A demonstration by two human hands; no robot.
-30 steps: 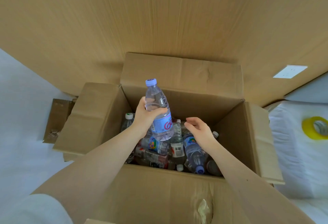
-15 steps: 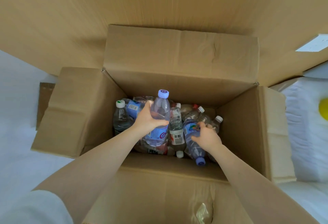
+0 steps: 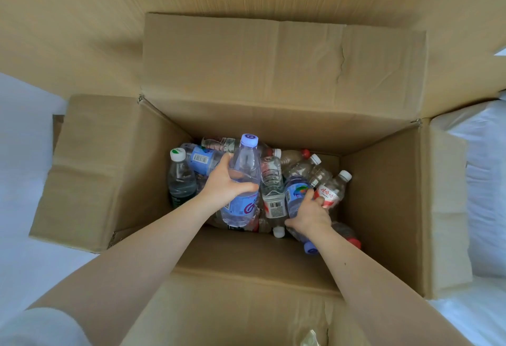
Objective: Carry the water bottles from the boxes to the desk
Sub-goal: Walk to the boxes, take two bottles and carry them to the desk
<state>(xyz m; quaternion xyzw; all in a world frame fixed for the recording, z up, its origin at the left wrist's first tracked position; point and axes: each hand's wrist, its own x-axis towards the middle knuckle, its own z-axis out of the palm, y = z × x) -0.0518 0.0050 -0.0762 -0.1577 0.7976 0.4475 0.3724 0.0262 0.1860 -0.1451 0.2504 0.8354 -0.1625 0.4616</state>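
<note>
- Change since a second ago: the left hand and its purple-capped bottle have come down from above the rim to among the bottles in the box. The right hand, then spread open over the pile, has closed on a blue-labelled bottle.
- Left hand: fingers and thumb wrapped round the middle of the purple-capped bottle. The bottle is tilted, with its cap toward the far wall and its base over the pile near the near wall.
- Right hand: curled round the lower body of the blue-labelled bottle. This bottle lies in the pile with its purple cap against the near wall, toward the near right corner.
- Box: open cardboard, all four flaps folded outward, bottles heaped across its bottom.
- Green-labelled bottle: upright with a white cap, against the left wall.
- Barcode bottle: lying down with a pale blue label, in the far left corner.
- Red-labelled bottle: white cap, just beside the right hand and toward the right wall.
- Clear bottle: between the two held bottles, barcode facing up.
- Cardboard sheet: large, lying beyond the far flap.
- Floor: white, along the left flap.
</note>
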